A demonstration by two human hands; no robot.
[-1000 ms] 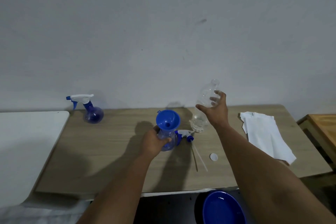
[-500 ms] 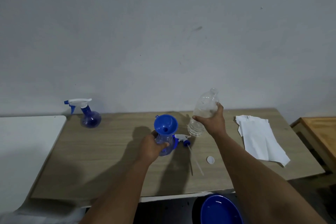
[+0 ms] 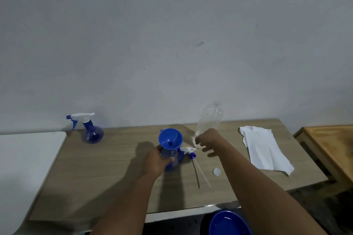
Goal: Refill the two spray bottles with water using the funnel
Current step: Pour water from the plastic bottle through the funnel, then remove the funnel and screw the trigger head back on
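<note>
A blue funnel (image 3: pixel 170 138) sits in the neck of an open blue spray bottle (image 3: pixel 172 160) at the table's middle. My left hand (image 3: pixel 155 162) grips that bottle's body. Its white and blue trigger head (image 3: pixel 189 151) with its long tube lies just right of it. My right hand (image 3: pixel 207 140) holds a clear plastic water bottle (image 3: pixel 210 118) near its base, neck up and leaning a little right, lifted above the table. A second blue spray bottle (image 3: pixel 91 129) with its trigger head on stands at the back left.
A white bottle cap (image 3: pixel 217 171) lies on the wooden table (image 3: pixel 95 177). White paper towels (image 3: pixel 263 149) lie at the right. A blue basin (image 3: pixel 229 224) sits below the table's front edge. A white surface (image 3: pixel 24 168) adjoins on the left, another wooden table (image 3: pixel 332 145) on the right.
My right hand has slid down the water bottle from its middle to near its base and raised it. The left hand has kept its hold on the spray bottle.
</note>
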